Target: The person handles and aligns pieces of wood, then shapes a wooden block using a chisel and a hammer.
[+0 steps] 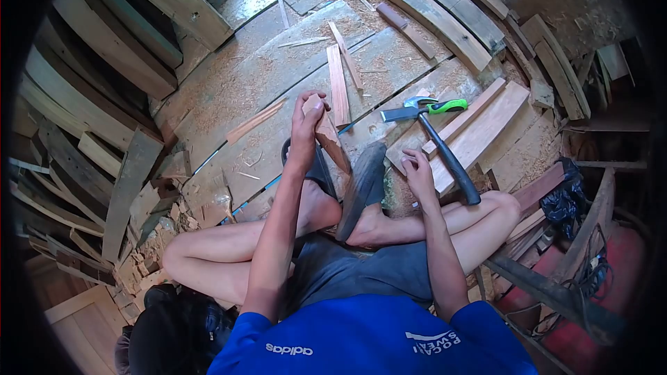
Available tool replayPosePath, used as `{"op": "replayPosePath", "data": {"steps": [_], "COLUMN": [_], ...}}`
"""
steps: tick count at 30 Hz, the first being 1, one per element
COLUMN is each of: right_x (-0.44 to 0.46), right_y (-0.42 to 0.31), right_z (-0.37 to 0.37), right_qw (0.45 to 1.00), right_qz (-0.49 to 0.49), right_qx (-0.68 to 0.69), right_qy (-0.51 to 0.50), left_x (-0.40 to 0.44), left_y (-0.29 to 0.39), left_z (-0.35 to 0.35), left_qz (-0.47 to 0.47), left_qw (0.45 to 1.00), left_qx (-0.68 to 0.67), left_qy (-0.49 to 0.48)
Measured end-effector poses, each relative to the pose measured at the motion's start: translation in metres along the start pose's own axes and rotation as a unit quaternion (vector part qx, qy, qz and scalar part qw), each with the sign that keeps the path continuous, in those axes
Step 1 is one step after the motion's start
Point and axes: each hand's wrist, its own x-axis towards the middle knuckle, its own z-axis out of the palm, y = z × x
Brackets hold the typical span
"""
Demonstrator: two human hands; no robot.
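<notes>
My left hand [304, 128] is wrapped round the upper end of a short dark wood piece [332, 143], which slants down toward my shoes. My right hand [418, 172] hovers beside the pale boards, fingers curled with the tips near each other; whether anything small is between them is too small to tell. Just beyond it lies a hammer [448, 156] with a dark handle, its head resting by a chisel [403, 113] with a green handle. Two pale boards [479, 132] lie under the hammer.
Wood strips [338, 87] and shavings lie on the plank floor [250, 76] ahead. Long boards [104, 48] lean at the left; more beams [445, 14] curve along the upper right. A dark plastic bag [564, 198] and a red object [611, 271] are at the right.
</notes>
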Motion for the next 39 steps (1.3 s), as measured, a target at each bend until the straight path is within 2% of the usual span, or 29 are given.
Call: {"op": "replayPosePath", "data": {"steps": [9, 10, 14, 17, 18, 21, 22, 23, 25, 28, 31, 34, 37, 39], "right_x": [0.003, 0.005, 0.027, 0.047, 0.056, 0.095, 0.107, 0.137, 0.121, 0.137, 0.145, 0.152, 0.147, 0.155], "right_y": [-0.005, -0.008, -0.031, -0.057, -0.064, -0.061, -0.06, -0.01, -0.053, -0.044, -0.033, -0.05, -0.076, -0.05], "right_z": [0.001, 0.001, -0.018, -0.029, -0.03, -0.028, -0.036, -0.039, -0.059, -0.089, -0.126, -0.138, -0.148, -0.159], "right_qw": [1.0, 0.998, 0.977, 0.947, 0.925, 0.834, 0.848, 0.829, 0.855, 0.874, 0.824, 0.809, 0.862, 0.834], "right_qz": [-0.006, -0.038, -0.121, -0.168, -0.199, -0.18, -0.107, -0.111, -0.049, -0.028, -0.076, -0.113, -0.119, -0.143], "right_qx": [0.008, -0.004, -0.123, -0.246, -0.316, -0.522, -0.515, -0.548, -0.515, -0.479, -0.555, -0.566, -0.48, -0.504], "right_qy": [0.024, 0.047, 0.124, 0.123, 0.074, -0.02, -0.064, -0.02, -0.031, -0.075, -0.089, -0.114, -0.11, -0.171], "left_x": [-0.027, -0.032, -0.047, -0.047, -0.048, -0.05, -0.049, -0.051, -0.045, -0.049, -0.048, -0.047, -0.052, -0.069], "left_y": [-0.002, -0.005, -0.007, -0.016, -0.014, -0.006, -0.001, 0.004, -0.002, 0.026, 0.032, 0.038, 0.052, 0.077], "left_z": [0.0, 0.0, -0.001, -0.006, -0.006, -0.001, 0.0, -0.001, -0.007, -0.003, -0.014, -0.026, -0.044, -0.053], "left_qz": [-0.006, -0.007, 0.046, 0.037, 0.031, 0.017, 0.016, 0.005, 0.022, 0.005, -0.062, -0.079, -0.044, -0.009], "left_qw": [0.998, 0.998, 0.994, 0.997, 0.996, 0.995, 0.992, 0.991, 0.992, 0.993, 0.994, 0.992, 0.995, 0.989], "left_qx": [-0.007, -0.008, 0.052, 0.024, 0.023, 0.044, 0.067, 0.062, 0.027, 0.077, 0.071, 0.094, 0.078, 0.143], "left_qy": [-0.059, -0.056, -0.087, -0.069, -0.076, -0.09, -0.102, -0.117, -0.125, -0.091, -0.054, -0.042, -0.048, -0.031]}}
